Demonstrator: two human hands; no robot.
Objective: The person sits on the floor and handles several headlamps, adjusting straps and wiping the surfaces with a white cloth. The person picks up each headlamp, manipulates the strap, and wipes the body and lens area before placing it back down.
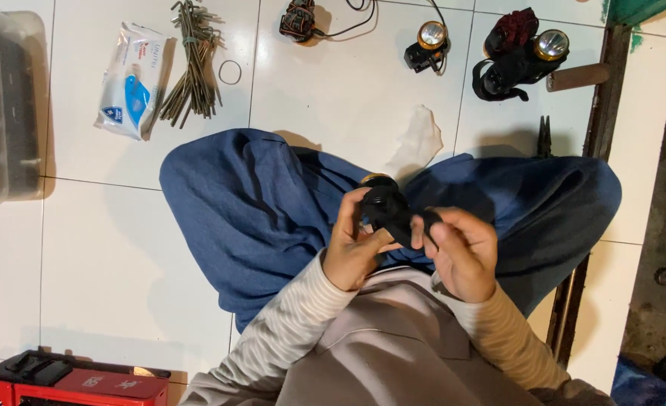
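A white tiled floor (122,248) fills the view, with a person seated cross-legged on it in blue trousers. At the far left stands a clear plastic bin (6,105) holding dark, blocky parts that are too blurred to make out. At the bottom left sits a red and black case (69,383), lid down, so its contents are hidden. A soft pack of wet wipes (131,79) lies beside a bundle of thin sticks (195,64), and a small rubber band (230,72) lies just beside the bundle. Farther along the top edge lie two headlamps — one small with a cable (427,43), one with dark straps (524,49) — and a crumpled white cloth (417,141) rests near the knee.

Over the lap, both hands meet around a black headlamp with its strap (389,212). The left hand (354,248) has its fingers curled up and closed on the lamp's round body. The right hand (462,252) is clamped on the strap — thumb pressing it against the bent fingers, wrist turned inward.
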